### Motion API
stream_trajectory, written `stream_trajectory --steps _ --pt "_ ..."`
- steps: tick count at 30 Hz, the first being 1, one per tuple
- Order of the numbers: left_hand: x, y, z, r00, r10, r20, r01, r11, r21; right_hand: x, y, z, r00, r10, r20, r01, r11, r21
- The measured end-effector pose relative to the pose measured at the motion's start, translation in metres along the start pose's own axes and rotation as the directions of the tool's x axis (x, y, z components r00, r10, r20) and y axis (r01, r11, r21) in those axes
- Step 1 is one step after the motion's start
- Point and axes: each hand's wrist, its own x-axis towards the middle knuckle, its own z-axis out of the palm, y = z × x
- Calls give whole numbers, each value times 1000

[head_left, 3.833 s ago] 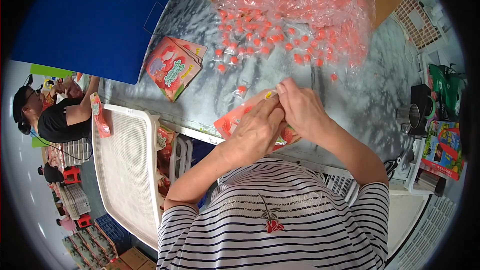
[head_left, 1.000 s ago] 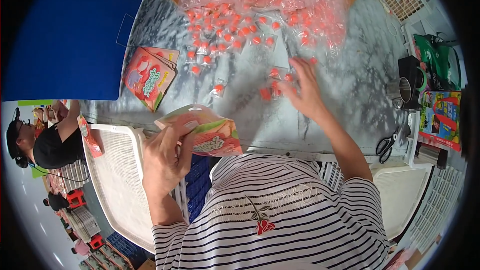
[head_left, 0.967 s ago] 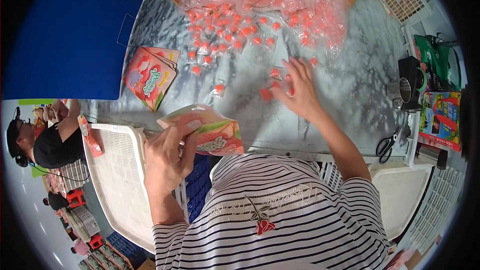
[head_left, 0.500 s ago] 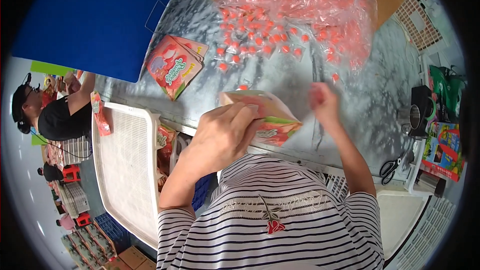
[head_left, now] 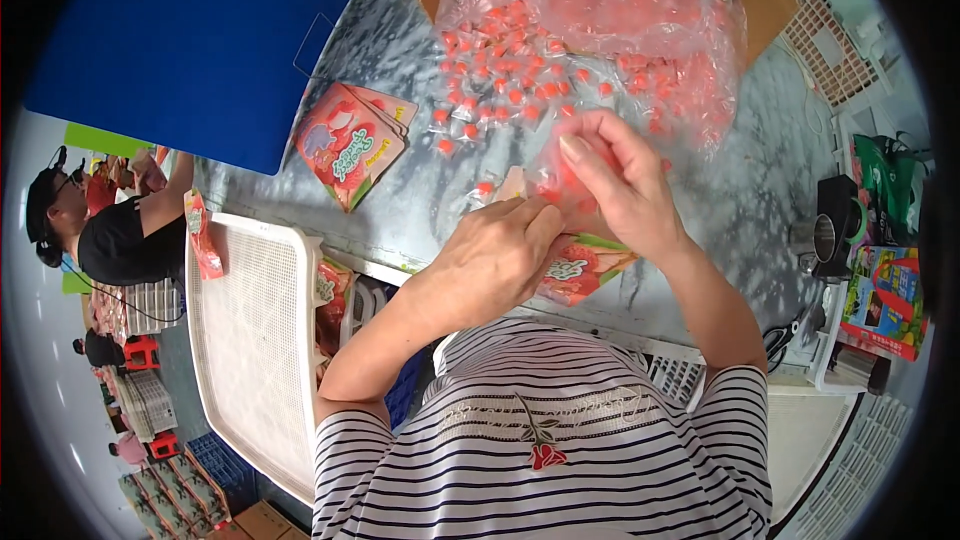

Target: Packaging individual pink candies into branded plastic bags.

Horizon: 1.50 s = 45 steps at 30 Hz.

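Observation:
My left hand (head_left: pixel 500 255) is closed on a pink-and-green printed pouch (head_left: pixel 580 275), held upright at the table's near edge. Over the pouch mouth is my right hand (head_left: pixel 630 190), its fingers curled around a blurred pink clump of what look like clear-wrapped candies. Beyond the hands, loose round red candies (head_left: pixel 515 95) in clear wrappers lie scattered. They spread from a large clear plastic bag (head_left: pixel 620 10) of the same candies, in front of an opened cardboard box (head_left: pixel 770 10). A stack of flat pouches (head_left: pixel 350 140) lies at the left.
A large blue panel (head_left: pixel 190 40) covers the far left. Below it stands a white mesh tray (head_left: pixel 250 340), with a filled pouch (head_left: pixel 203 240) on its rim. On the right are scissors (head_left: pixel 780 340) and a metal cup (head_left: pixel 828 233). Another person (head_left: pixel 120 230) works at far left.
My right hand has moved left from beside the pouch to above its mouth, with pink pieces at its fingers. The left hand and pouch have shifted slightly right.

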Motion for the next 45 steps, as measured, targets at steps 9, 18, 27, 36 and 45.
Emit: stream_trajectory --steps 9,18,27,36,45 --pt "-4 4 6 992 84 -89 -88 995 -36 -26 11 -4 880 -402 254 475 727 -495" --pt "-31 0 -25 961 -146 -235 156 987 23 -22 165 -105 930 -249 -272 -65 616 -785" --pt "-49 -3 -19 929 -286 -236 291 957 -18 19 193 -115 957 -276 -94 28 409 -912" --pt "-52 -3 -21 898 -367 -243 367 929 -46 4 181 -48 957 -278 -79 98 569 -817" --pt "-54 -4 -21 902 -331 -277 337 941 -28 45 183 -49 985 -169 34 127 579 -805"
